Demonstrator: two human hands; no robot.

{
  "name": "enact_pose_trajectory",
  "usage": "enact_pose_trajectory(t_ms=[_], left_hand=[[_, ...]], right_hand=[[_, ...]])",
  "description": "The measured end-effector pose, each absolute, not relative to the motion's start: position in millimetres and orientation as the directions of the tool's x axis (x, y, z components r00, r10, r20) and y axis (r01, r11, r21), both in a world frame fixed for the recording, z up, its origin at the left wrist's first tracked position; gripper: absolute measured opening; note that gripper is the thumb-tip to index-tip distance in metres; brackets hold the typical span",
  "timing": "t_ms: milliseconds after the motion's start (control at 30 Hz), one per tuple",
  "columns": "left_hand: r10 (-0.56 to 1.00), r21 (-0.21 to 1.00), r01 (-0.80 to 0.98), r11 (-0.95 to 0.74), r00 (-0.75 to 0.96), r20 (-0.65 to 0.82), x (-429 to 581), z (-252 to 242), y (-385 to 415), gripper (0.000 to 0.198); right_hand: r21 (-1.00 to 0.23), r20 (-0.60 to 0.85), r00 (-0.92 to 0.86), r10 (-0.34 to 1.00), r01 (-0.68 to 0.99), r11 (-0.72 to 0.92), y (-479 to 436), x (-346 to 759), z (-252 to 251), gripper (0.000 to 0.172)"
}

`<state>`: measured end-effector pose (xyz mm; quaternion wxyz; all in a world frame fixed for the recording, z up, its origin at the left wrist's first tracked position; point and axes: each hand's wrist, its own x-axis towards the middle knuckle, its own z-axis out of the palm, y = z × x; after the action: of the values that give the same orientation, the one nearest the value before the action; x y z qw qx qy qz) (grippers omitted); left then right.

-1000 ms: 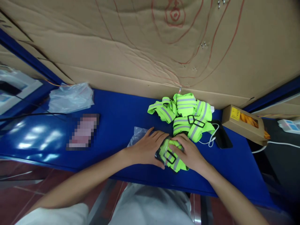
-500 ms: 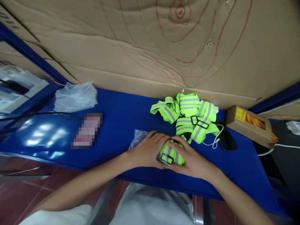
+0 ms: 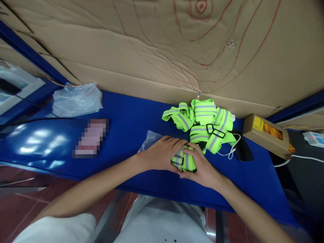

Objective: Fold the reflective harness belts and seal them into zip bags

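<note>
Between both hands is a folded neon-yellow reflective strap (image 3: pixel 187 161) with grey stripes and a black buckle, held just above the table's front part. My left hand (image 3: pixel 163 153) wraps its left side, fingers bent over the top. My right hand (image 3: pixel 204 168) grips the right side, with the thumb below and fingers above. Clear plastic film (image 3: pixel 149 140) shows behind my left hand; whether it is joined to the bundle I cannot tell. Just beyond my hands lies a pile of similar reflective straps (image 3: pixel 205 113), with black buckles among them.
A pixelated pink-screened rectangle (image 3: pixel 92 136) lies on the blue table (image 3: pixel 134 111), left of my hands. Behind it are clear plastic bags (image 3: pixel 77 101). At the right are a dark phone (image 3: pixel 244 148), a white cable (image 3: pixel 231 152) and a cardboard box (image 3: pixel 265 136). Cardboard (image 3: pixel 152 50) walls the back.
Both hands still hold the strap bundle, which has shifted slightly and turned a little. The plastic film by my left hand shows somewhat more. The whole view has moved slightly.
</note>
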<state>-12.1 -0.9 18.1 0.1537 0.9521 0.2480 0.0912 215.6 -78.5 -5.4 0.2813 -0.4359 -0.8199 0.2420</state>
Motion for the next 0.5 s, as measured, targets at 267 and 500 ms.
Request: enact_pose_trajectory(t_ms=[267, 500], left_hand=[[0.534, 0.385, 0.461, -0.800, 0.839, 0.104, -18.2, 12.1, 1.4, 0.101], [0.531, 0.473, 0.422, -0.773, 0.839, 0.118, -9.5, 21.6, -4.5, 0.106]], right_hand=[[-0.371, 0.318, -0.573, 0.755, 0.658, 0.655, -83.8, 220.2, 5.3, 0.084], [-0.428, 0.407, -0.544, 0.734, 0.596, 0.679, -82.5, 224.6, 0.2, 0.059]])
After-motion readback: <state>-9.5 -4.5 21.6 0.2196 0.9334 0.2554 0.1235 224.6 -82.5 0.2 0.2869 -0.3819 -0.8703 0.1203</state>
